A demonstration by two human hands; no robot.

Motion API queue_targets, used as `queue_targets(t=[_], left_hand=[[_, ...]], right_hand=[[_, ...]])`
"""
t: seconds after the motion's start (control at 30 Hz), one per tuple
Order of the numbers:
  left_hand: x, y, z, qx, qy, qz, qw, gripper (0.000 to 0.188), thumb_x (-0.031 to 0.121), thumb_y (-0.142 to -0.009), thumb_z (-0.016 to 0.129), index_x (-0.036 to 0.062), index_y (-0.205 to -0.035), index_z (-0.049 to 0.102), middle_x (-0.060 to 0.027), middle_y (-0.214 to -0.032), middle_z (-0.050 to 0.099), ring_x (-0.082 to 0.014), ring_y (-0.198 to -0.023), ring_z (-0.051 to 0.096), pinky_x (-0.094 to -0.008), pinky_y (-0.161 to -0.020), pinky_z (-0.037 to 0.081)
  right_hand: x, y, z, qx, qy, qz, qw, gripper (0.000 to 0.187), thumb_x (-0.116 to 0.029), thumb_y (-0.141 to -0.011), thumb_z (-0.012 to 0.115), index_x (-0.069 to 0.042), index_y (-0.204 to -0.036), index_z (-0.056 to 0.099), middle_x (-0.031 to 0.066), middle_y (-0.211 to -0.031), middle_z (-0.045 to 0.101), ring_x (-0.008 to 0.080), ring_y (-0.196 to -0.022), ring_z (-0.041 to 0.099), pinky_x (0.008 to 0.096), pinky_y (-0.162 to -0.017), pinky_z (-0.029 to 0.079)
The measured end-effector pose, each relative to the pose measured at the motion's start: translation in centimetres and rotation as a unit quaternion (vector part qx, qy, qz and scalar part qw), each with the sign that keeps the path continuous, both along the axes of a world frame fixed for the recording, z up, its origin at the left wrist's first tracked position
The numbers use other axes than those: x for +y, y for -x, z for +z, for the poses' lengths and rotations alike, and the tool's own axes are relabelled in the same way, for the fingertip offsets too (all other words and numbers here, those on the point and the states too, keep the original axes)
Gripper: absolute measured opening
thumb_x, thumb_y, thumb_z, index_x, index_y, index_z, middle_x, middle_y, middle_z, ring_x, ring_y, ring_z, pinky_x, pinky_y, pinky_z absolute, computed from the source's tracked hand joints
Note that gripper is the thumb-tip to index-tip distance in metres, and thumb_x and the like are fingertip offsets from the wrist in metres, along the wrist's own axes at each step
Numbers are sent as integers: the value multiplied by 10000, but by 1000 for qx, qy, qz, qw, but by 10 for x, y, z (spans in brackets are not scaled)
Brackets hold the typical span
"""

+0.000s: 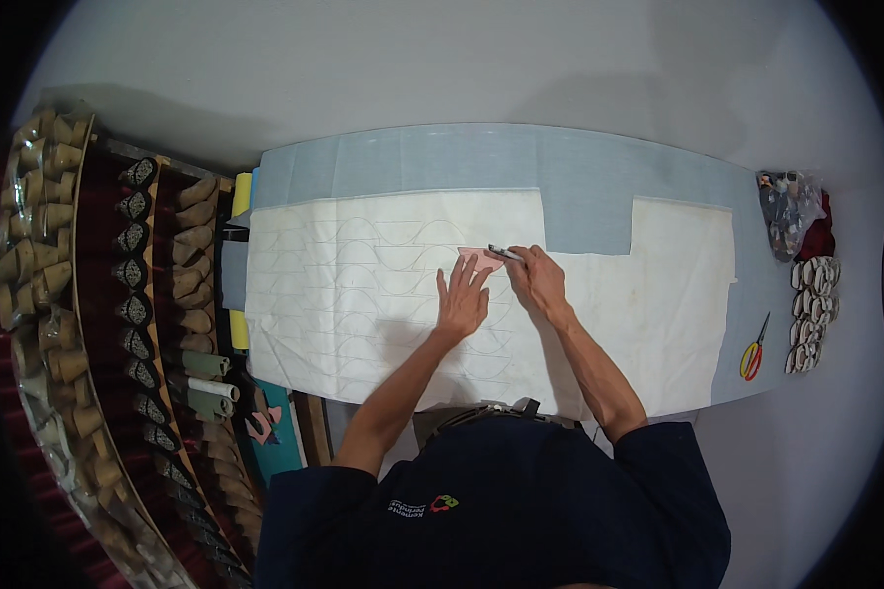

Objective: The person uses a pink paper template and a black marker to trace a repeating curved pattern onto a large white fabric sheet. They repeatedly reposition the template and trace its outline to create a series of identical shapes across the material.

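White cloth [638,324] lies spread over the table, its left half covered with thin wavy drawn outlines and straight lines. On it is a small pink pattern piece [483,259], partly hidden under my fingers. My left hand [464,299] rests flat with its fingers spread, the fingertips pressing the pink piece down. My right hand [540,280] is closed around a slim silver pen-like tool [504,252]. The tool's end lies over the top edge of the pink piece; whether it touches the cloth I cannot tell.
A blue-grey sheet [589,211] covers the table beneath the cloth. Scissors [753,353] with yellow and red handles lie at the right, near pale shoe-shaped pieces [813,304] and a plastic bag [789,211]. Shelves of shoe lasts [194,239] and patterned black shoe parts [133,238] stand left.
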State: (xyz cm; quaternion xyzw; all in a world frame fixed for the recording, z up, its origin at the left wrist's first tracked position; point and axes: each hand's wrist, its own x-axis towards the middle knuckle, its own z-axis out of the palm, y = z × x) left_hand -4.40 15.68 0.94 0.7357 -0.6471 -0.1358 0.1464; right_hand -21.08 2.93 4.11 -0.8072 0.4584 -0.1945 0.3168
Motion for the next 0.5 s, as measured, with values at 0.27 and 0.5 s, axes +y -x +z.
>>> queue_targets(t=[0.27, 0.5], left_hand=[[-26, -18, -5, 115, -68, 33, 990, 802, 243, -983, 538, 129, -1691, 181, -49, -1580, 460, -390, -1626, 103, -865, -1138, 44], [-45, -30, -9, 131, -92, 26, 987, 909, 214, -943, 534, 110, -1717, 68, -43, -1500, 496, -407, -1631, 85, -878, -1118, -11]], right_hand=[[-22, -22, -27, 33, 80, -56, 995, 403, -402, -936, 769, -106, -1204, 715, 103, -882, 668, 316, -816, 675, 461, -693, 498], [-47, -30, -30, 9, 5, -62, 998, 400, -385, -935, 765, -100, -1209, 704, 93, -843, 667, 306, -805, 659, 474, -716, 480]])
